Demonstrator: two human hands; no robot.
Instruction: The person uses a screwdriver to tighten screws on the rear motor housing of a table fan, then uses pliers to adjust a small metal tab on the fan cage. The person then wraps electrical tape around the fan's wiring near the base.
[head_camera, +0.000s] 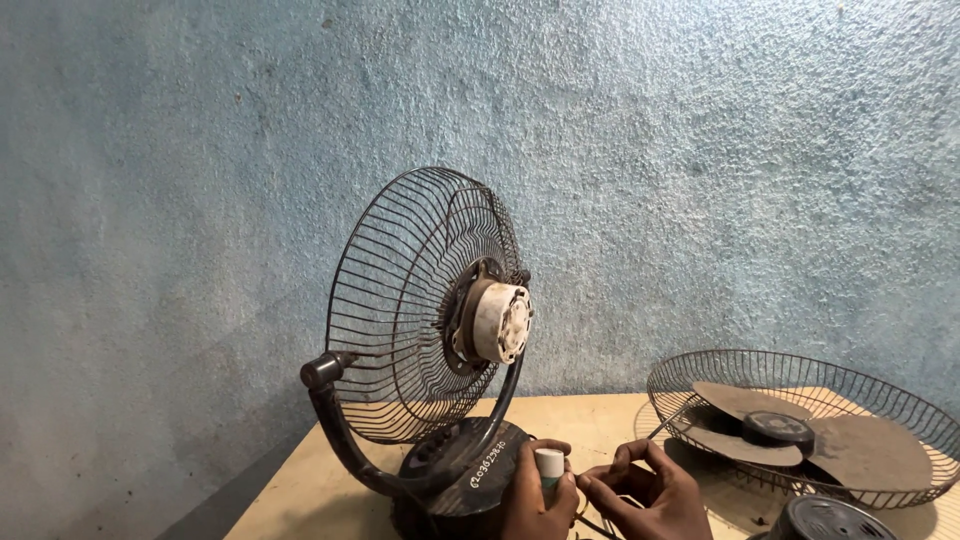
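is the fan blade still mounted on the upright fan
No: the fan blade lies inside the loose wire guard on the table, while the upright fan shows only its bare motor.

We saw both of our hands low in the view, near six o'clock, close together and only partly inside the bottom edge. Our left hand (538, 497) was curled into a fist, knuckles facing up toward twelve o'clock, its grip wrapped around something small. Our right hand (645, 492) sat just beside it at three o'clock, fingers (622, 463) bent and pinched toward the left hand, nearly touching it. Neither wrist nor forearm showed above the frame edge.
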